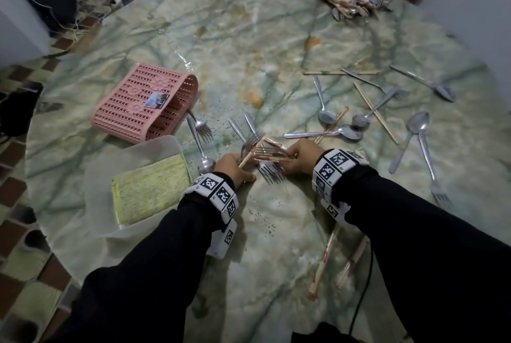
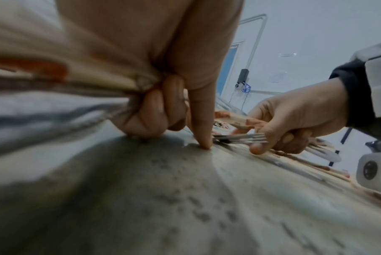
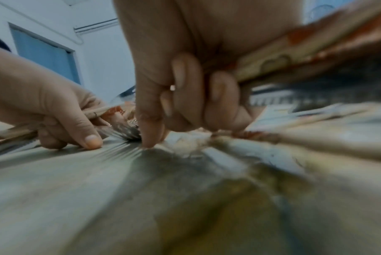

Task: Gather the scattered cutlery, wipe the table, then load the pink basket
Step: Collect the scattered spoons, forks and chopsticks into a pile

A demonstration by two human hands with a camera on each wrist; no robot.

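Left hand [image 1: 231, 167] gripping forks and wrapped chopsticks [image 1: 250, 152], right hand [image 1: 300, 160] clutching another bundle [image 1: 272, 152], both on marbled table [image 1: 276, 38], pink basket [image 1: 143, 105] overturned nearby.

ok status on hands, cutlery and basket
Left hand grips forks and chopsticks; right hand grips its own bundle. Basket tipped over, unloaded. Spoons lie scattered at right; table stained, unwiped.
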